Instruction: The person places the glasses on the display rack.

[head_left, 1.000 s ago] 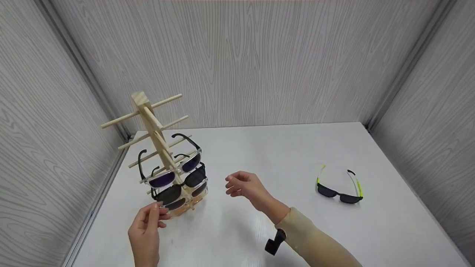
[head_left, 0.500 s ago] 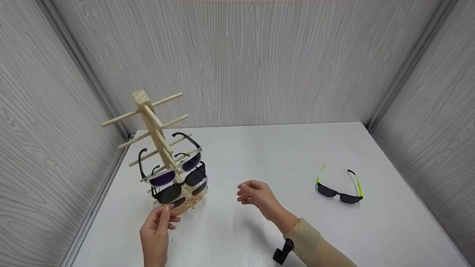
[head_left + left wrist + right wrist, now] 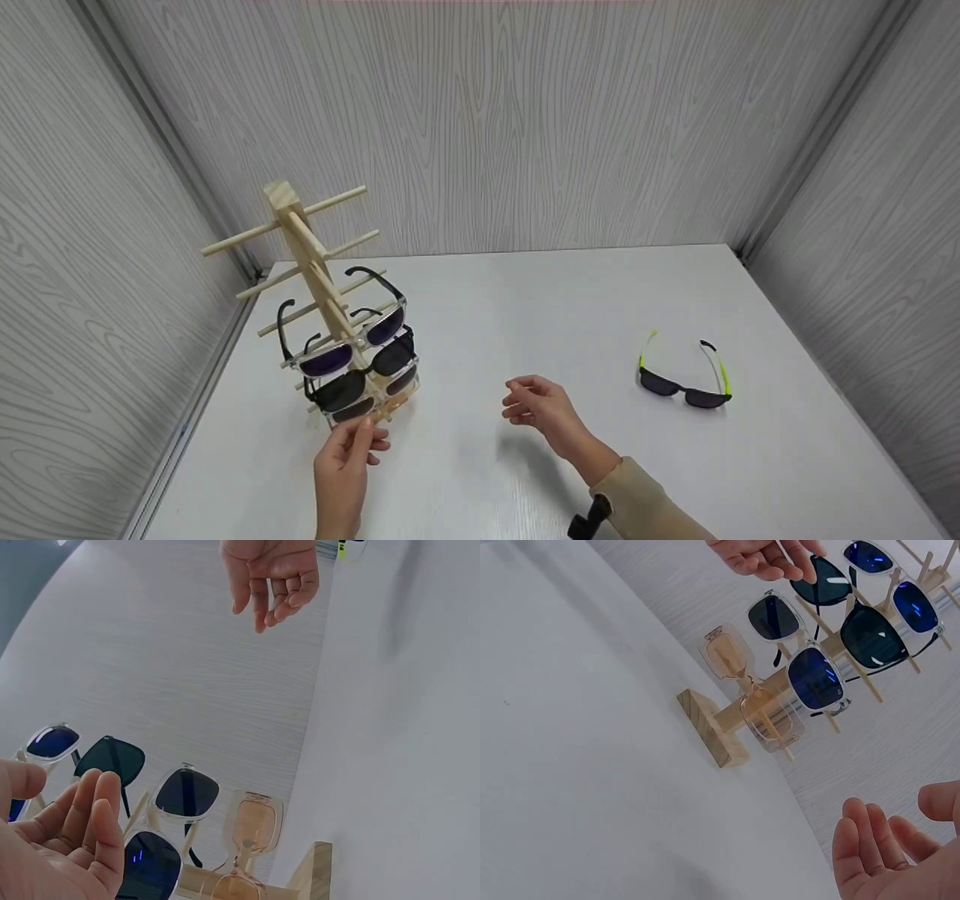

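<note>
A wooden eyewear rack (image 3: 311, 251) with paired pegs stands at the left of the head view, holding several sunglasses one above another. Uppermost are clear-framed sunglasses with black temples (image 3: 328, 361), above black sunglasses (image 3: 342, 391). Below come clear-framed sunglasses with dark lenses (image 3: 815, 679), then orange-tinted glasses (image 3: 727, 655) at the bottom. My left hand (image 3: 345, 469) hovers before the lower glasses, hiding part of them; its loosely bent fingers hold nothing. To the right, my right hand (image 3: 551, 416) hangs over the table, fingers loosely bent, with nothing in them.
Black sunglasses with yellow-green temples (image 3: 684, 391) lie on the right of the white table (image 3: 600, 300), temples pointing back. Wood-grained panels (image 3: 480, 127) stand behind and on both sides. The rack's upper pegs (image 3: 337, 199) stick out sideways.
My left hand has moved right along the front of the rack. My right hand has shifted right and nearer to me. Rack and glasses have stayed in place.
</note>
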Demonstrator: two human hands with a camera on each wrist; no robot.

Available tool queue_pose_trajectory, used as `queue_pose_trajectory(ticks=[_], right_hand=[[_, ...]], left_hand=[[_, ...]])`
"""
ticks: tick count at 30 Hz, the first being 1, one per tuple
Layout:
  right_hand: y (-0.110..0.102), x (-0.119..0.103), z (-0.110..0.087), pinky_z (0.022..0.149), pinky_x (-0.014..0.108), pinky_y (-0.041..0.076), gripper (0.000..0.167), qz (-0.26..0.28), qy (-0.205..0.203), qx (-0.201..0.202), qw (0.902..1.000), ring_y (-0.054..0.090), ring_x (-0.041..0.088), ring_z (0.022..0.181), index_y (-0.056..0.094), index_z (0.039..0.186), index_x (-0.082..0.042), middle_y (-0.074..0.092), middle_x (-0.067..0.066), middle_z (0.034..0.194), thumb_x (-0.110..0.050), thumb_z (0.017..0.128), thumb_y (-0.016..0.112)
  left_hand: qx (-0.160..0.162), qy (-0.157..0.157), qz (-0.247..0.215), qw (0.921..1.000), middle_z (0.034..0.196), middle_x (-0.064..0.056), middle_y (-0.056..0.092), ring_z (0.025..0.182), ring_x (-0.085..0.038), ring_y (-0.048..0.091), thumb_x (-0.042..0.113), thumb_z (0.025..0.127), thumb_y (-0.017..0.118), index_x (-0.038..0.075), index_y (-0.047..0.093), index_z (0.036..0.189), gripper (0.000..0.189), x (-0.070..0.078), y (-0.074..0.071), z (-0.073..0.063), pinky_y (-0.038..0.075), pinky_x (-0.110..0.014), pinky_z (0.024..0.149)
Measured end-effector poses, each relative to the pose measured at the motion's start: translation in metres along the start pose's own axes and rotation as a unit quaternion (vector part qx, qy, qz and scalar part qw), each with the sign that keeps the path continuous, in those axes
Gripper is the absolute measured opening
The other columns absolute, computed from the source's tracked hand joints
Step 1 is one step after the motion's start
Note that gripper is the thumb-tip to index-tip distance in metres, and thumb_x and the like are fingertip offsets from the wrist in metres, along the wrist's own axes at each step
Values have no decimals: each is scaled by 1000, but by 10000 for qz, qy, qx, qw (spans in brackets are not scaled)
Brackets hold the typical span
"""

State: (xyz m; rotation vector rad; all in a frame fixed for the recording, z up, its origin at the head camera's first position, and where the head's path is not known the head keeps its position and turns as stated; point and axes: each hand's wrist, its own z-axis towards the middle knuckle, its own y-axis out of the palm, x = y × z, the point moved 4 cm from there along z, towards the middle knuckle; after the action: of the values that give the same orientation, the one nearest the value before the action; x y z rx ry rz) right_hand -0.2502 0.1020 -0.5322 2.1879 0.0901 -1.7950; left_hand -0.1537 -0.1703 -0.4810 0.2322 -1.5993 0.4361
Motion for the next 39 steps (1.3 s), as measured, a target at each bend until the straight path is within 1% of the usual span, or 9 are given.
queue_pose_trajectory(ticks=[4, 8, 11, 14, 17, 22, 28, 34, 39], right_hand=[[-7, 2, -5, 76, 38, 51, 23, 65, 117, 44, 9999, 64, 27, 82, 58, 106, -1, 62, 17, 93, -20, 92, 59], [-15, 7, -6, 76, 38, 51, 23, 64, 182, 151, 9997, 64, 26, 82, 58, 107, 0, 62, 17, 93, -19, 93, 58], [-21, 12, -5, 74, 35, 52, 27, 99, 193, 263, 9994, 64, 23, 80, 58, 107, 0, 62, 14, 91, -22, 92, 60], [-26, 13, -7, 74, 35, 52, 29, 113, 238, 366, 9990, 64, 23, 81, 58, 108, 0, 62, 13, 91, -23, 92, 61], [-32, 14, -9, 75, 35, 52, 31, 110, 283, 439, 9986, 64, 23, 82, 57, 109, 1, 62, 13, 92, -24, 91, 61], [-44, 15, -13, 77, 34, 51, 37, 110, 268, 520, 9982, 63, 23, 83, 53, 114, 5, 60, 13, 93, -25, 92, 60], [-59, 20, -15, 76, 33, 52, 45, 172, 400, 810, 9958, 63, 23, 83, 49, 118, 9, 61, 13, 93, -25, 92, 60], [-74, 26, -17, 76, 33, 52, 42, 225, 663, 1204, 9903, 63, 23, 83, 49, 120, 8, 60, 14, 94, -23, 93, 59], [-88, 27, -22, 76, 33, 51, 39, 290, 672, 1422, 9871, 62, 24, 84, 49, 120, 8, 60, 15, 96, -21, 94, 56]], left_hand=[[-123, -131, -3, 9998, 87, -11, 65, 74, -18, 63, 22, 96, 54, -1, 60, 104, 25, -5, 9, 0, 49, -26, 62], [-267, -253, -61, 9993, 86, -9, 65, 75, -18, 63, 23, 95, 55, -1, 60, 104, 26, -10, 19, 1, 49, -25, 62], [-350, -221, -130, 9991, 86, -10, 65, 75, -18, 63, 21, 95, 55, -1, 61, 103, 25, -14, 27, 1, 49, -25, 62], [-408, -197, -170, 9988, 85, -10, 65, 74, -19, 63, 20, 95, 55, -1, 61, 103, 22, -17, 35, 1, 49, -26, 61], [-472, -193, -173, 9985, 84, -9, 65, 74, -19, 63, 22, 95, 56, -1, 62, 103, 25, -20, 42, 1, 49, -26, 61], [-626, -183, -204, 9977, 82, -10, 65, 72, -20, 63, 24, 94, 57, 0, 63, 101, 25, -26, 55, 3, 49, -26, 59], [-865, -147, -133, 9961, 80, -8, 65, 71, -20, 63, 23, 94, 57, 2, 63, 100, 23, -31, 70, 5, 49, -26, 58], [-1156, -132, -36, 9932, 82, -8, 64, 72, -19, 63, 27, 94, 56, 1, 63, 101, 27, -34, 83, 3, 50, -28, 60], [-1337, -152, 33, 9909, 82, -8, 65, 72, -18, 63, 27, 95, 55, 1, 62, 102, 29, -35, 95, 2, 51, -31, 61]])
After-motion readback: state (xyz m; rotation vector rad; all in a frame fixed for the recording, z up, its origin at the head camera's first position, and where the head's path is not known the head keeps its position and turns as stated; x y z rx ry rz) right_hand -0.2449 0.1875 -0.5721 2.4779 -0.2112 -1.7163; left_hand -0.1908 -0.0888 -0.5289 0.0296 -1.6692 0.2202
